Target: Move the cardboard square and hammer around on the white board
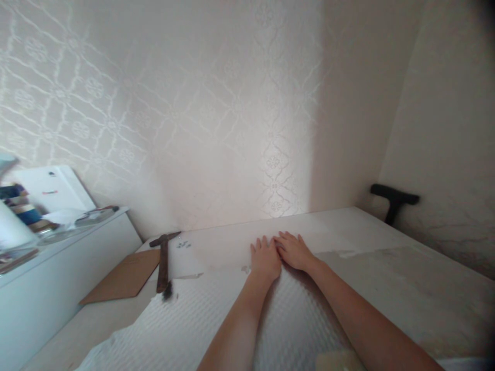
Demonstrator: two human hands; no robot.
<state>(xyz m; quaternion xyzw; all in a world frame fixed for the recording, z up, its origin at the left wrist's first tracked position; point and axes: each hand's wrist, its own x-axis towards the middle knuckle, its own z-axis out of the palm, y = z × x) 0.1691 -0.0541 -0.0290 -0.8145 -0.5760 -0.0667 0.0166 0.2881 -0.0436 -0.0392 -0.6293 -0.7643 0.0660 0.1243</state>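
My left hand (265, 257) and my right hand (294, 250) lie flat side by side, fingers stretched out, pressing on the far edge of a white textured sheet (216, 319) spread over a pale board (386, 268). Neither hand holds anything. A hammer (164, 260) with a dark wooden handle lies on the board to the left, well apart from my hands. A few small nails (184, 244) sit just right of the hammer's head.
A brown cardboard piece (124, 278) lies left of the hammer. A white cabinet (58, 278) at the left carries clutter on top. A patterned wall (216, 129) stands behind. A black T-shaped handle (393, 199) sits at the right corner.
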